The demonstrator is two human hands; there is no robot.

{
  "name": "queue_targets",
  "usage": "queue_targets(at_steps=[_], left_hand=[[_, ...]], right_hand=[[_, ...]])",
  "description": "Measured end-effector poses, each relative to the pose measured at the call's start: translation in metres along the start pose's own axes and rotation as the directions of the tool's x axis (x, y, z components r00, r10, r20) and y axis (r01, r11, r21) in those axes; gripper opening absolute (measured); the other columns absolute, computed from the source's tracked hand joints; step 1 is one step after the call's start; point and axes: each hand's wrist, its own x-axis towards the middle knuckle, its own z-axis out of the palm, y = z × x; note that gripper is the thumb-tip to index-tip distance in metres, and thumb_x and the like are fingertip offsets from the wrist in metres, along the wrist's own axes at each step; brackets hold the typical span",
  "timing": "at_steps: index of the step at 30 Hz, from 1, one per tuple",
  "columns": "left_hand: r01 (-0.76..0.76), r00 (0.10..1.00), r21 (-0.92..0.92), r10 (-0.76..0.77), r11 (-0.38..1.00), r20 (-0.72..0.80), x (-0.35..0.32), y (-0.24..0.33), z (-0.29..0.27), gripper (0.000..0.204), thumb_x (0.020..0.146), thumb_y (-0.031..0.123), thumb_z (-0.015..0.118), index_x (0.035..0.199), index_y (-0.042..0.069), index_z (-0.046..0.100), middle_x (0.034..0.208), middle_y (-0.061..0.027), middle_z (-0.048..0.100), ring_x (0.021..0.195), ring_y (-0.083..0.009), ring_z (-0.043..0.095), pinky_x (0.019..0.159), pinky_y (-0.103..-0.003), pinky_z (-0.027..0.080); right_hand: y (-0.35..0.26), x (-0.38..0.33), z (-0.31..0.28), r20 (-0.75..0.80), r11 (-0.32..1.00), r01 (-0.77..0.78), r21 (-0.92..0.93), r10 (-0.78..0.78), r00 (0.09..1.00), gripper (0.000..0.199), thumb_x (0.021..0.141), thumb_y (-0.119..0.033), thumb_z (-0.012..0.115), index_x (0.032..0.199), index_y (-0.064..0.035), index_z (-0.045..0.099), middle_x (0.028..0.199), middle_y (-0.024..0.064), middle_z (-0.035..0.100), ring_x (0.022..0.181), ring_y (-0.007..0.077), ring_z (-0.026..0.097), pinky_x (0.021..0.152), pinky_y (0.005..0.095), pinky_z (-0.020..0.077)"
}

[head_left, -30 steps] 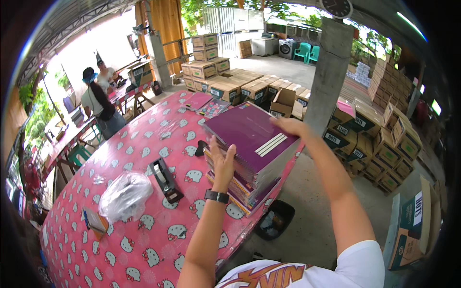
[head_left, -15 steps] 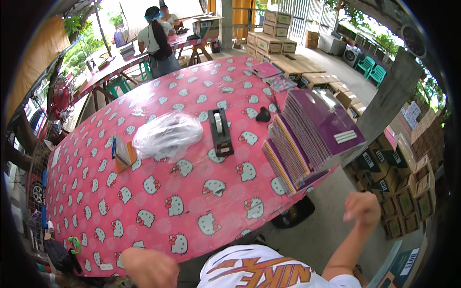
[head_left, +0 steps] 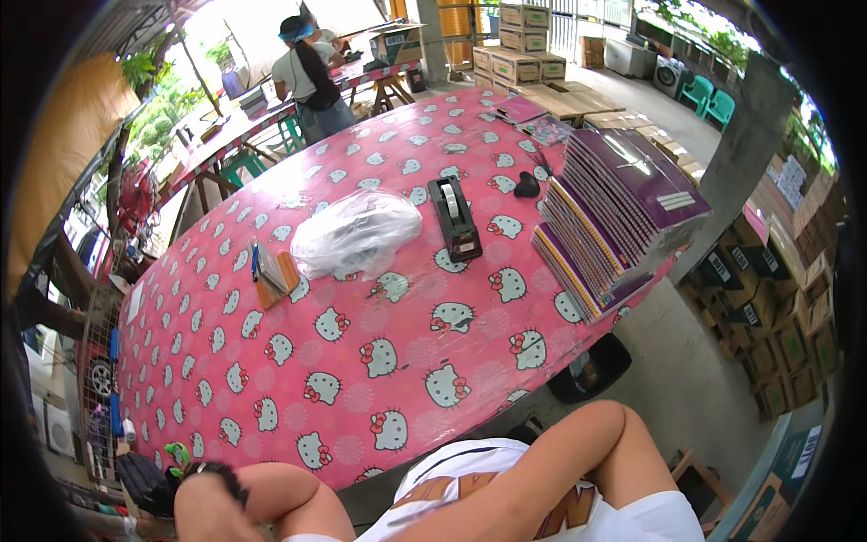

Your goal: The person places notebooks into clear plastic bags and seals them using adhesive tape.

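Observation:
My left hand [head_left: 209, 515] is low at the left, off the table's near edge, with a dark band on its wrist. Motion smears it and its fingers are not distinct. My right forearm [head_left: 524, 479] is bent across my white shirt, and that hand lies beyond the lower edge. On the pink patterned table cover [head_left: 352, 406] stand piled purple spiral notebooks [head_left: 623, 208] at the right. A black tape dispenser [head_left: 456, 221] and a clear plastic bag [head_left: 357, 233] are in the middle. Left of the bag is a small orange-brown holder [head_left: 275, 278] with a blue pen.
A black heart-shaped object [head_left: 526, 185] and flat packs [head_left: 546, 129] lie farther back. Cardboard boxes [head_left: 759, 307] are stacked on the right, beside a concrete pillar [head_left: 750, 163]. A black bag [head_left: 144, 479] sits at the left corner. Another person [head_left: 316, 86] stands at a far table.
My right arm has swung from the right side inward across my body, taking its hand out of view. My left hand has moved left. The view has shifted, so the table things appear farther right.

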Motion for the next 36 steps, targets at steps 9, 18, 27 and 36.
queue_targets(at_steps=[9,18,27,36], left_hand=[[0.829,0.367,-0.505,-0.915,0.239,0.170,-0.071,-0.208,0.068,0.020,0.084,0.012,0.065,0.101,0.001,0.062,0.098,-0.0091,0.063,0.087,-0.0200,0.061,0.078,-0.031,0.048],[0.786,0.481,-0.515,-0.862,0.343,0.159,-0.087,-0.227,0.106,0.021,0.085,0.011,0.063,0.104,0.002,0.063,0.097,-0.0082,0.064,0.089,-0.0171,0.062,0.079,-0.030,0.048],[0.851,0.360,-0.433,-0.930,0.298,0.068,-0.103,-0.198,0.106,0.019,0.084,0.009,0.063,0.102,0.003,0.064,0.096,-0.0079,0.064,0.086,-0.0181,0.061,0.074,-0.030,0.047],[0.851,0.440,-0.405,-0.874,0.334,0.204,-0.081,-0.202,0.115,0.019,0.083,0.007,0.062,0.103,0.004,0.064,0.096,-0.0093,0.064,0.090,-0.0206,0.061,0.078,-0.032,0.046]], right_hand=[[0.003,0.014,0.000,-0.148,0.773,-0.115,-0.624,0.028,0.989,0.019,0.077,-0.021,0.054,0.085,-0.0035,0.050,0.080,0.0098,0.047,0.072,0.0261,0.053,0.062,0.0400,0.0457],[0.022,0.025,-0.021,-0.287,0.835,-0.228,-0.501,0.089,0.954,0.020,0.080,-0.022,0.055,0.086,-0.0029,0.053,0.082,0.0100,0.051,0.073,0.0261,0.056,0.064,0.0382,0.0461],[0.022,0.030,-0.022,-0.281,0.815,-0.197,-0.545,0.044,0.959,0.020,0.082,-0.022,0.058,0.088,-0.0030,0.058,0.084,0.0094,0.056,0.075,0.0227,0.058,0.066,0.0340,0.0465],[-0.008,-0.004,-0.032,-0.348,0.787,-0.314,-0.532,0.134,0.928,0.019,0.084,-0.021,0.061,0.090,-0.0030,0.063,0.087,0.0088,0.061,0.078,0.0194,0.059,0.069,0.0299,0.0469]])
